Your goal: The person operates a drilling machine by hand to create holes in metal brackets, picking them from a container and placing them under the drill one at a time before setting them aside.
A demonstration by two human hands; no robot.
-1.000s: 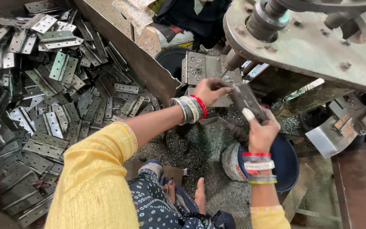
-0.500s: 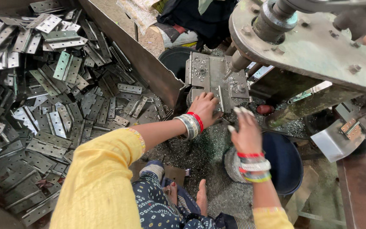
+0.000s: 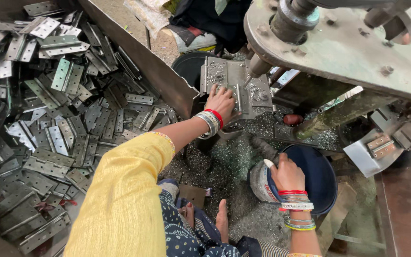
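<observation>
At the far left we note a large bin [image 3: 165,78] heaped with flat metal hinges [image 3: 58,119]; its slanted steel wall runs from top centre down to the machine. Right of that wall, open floor [image 3: 234,190] strewn with metal shavings lies between the person's knees and the machine. The left hand [image 3: 222,102] rests flat, fingers spread, on a hinge plate [image 3: 234,78] lying on the drill table, just beside the drill bit [image 3: 248,81]. Further right, the right hand [image 3: 287,173] rests on the rim of a dark blue bucket [image 3: 317,178], fingers curled loosely; we cannot tell what the bucket contains. The green machine head [image 3: 348,45] overhangs both, leaving little clearance above.
</observation>
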